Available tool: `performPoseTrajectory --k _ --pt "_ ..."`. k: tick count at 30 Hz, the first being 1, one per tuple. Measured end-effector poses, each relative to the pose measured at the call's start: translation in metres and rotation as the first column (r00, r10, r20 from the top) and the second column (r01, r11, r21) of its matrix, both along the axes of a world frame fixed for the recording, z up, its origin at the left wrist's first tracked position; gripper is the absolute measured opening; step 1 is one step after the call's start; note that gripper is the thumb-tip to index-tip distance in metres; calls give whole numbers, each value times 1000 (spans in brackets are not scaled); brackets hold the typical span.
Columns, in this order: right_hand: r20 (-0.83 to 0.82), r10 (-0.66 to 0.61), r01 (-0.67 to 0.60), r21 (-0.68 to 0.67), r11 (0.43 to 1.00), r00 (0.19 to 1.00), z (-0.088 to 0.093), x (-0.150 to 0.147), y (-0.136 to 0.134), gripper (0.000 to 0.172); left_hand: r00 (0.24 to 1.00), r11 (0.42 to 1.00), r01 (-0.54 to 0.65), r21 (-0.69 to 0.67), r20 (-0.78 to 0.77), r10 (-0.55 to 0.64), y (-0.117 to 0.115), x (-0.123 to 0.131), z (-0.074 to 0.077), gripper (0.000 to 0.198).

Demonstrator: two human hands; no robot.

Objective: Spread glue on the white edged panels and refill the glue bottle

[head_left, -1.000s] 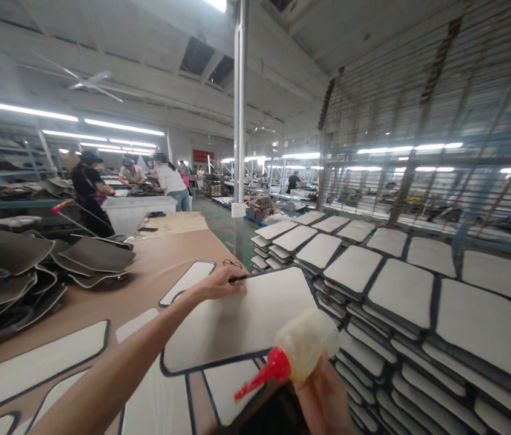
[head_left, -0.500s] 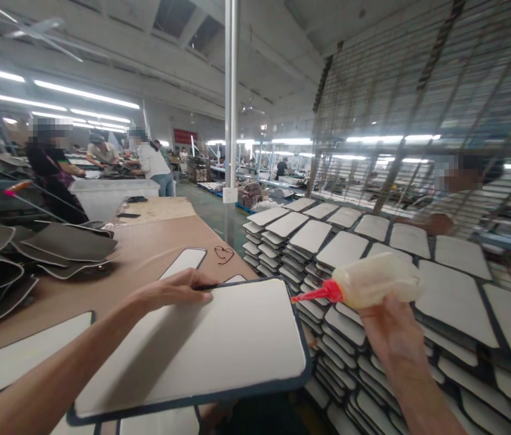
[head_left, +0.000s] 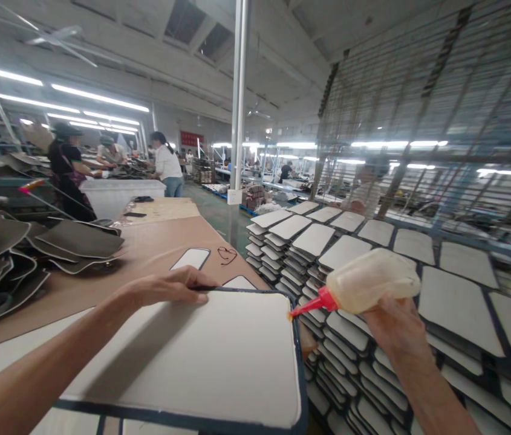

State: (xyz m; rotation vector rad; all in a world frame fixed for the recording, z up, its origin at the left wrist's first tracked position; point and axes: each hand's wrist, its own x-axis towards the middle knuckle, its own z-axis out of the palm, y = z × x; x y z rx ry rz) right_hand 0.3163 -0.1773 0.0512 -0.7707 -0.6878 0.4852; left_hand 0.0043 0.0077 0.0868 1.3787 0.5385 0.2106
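My left hand pinches the far edge of a white panel with a dark blue border, thumb on top of its face. The panel lies tilted in front of me, its right end sticking out past the table. In my right hand a translucent squeeze bottle with yellowish contents and a red nozzle is held on its side. The nozzle tip touches or nearly touches the panel's right edge near the far corner, where an amber spot shows.
A brown-covered table carries dark curved pieces on the left and a thin dark cord. To the right, similar panels stand stacked in layers by a wire rack. Co-workers stand around a white bin.
The red nozzle tip has come down slightly along the panel's right edge, and the bottle tilts more steeply. The panel's near side sits lower in view. My left hand keeps its grip.
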Motion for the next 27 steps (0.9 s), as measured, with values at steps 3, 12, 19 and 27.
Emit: performPoseTrajectory --k 3,12,19,27 --pt "10 37 -37 4 999 999 0 0 -4 57 1000 1000 3 -8 31 -3 -2 0 0 11" --pt "-48 -8 8 -5 1000 999 -3 -1 -16 58 993 972 -120 -201 -45 113 -12 0 13 27" --pt "-17 44 -44 -23 999 999 -4 -4 -27 49 1000 991 12 -130 -21 -14 -17 2 14 26" --pt "-16 34 -33 19 999 999 -1 -7 -31 64 963 940 -265 -214 -7 270 -7 -7 -1 34"
